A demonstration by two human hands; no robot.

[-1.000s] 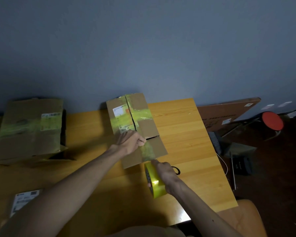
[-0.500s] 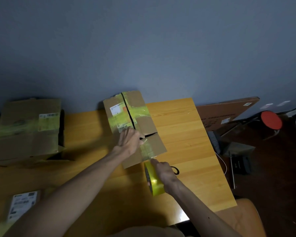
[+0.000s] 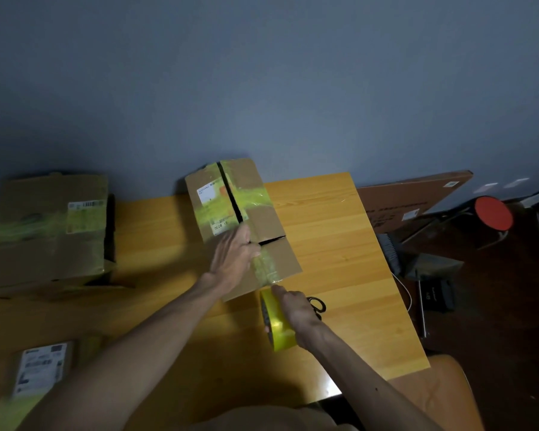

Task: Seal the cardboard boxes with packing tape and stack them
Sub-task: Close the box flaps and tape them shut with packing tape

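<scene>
A cardboard box (image 3: 263, 220) with a dark seam down its top and yellow-green tape across it lies in the middle of the wooden table (image 3: 339, 262). My left hand (image 3: 234, 259) lies flat on the box, fingers spread, pressing a strip of tape (image 3: 266, 269) onto its near flap. My right hand (image 3: 296, 309) grips a yellow roll of packing tape (image 3: 277, 328) just below the box's near edge. The strip runs from the roll onto the box.
A larger taped box (image 3: 44, 231) stands at the left by the wall. A small labelled parcel (image 3: 38, 371) lies at the near left. Black scissors (image 3: 318, 306) rest by my right hand. Right of the table: a flat carton (image 3: 411, 197), a red stool (image 3: 493, 213).
My left hand has opened from a fist to a flat palm and slid up the taped seam. The roll in my right hand has stayed near the box's near edge.
</scene>
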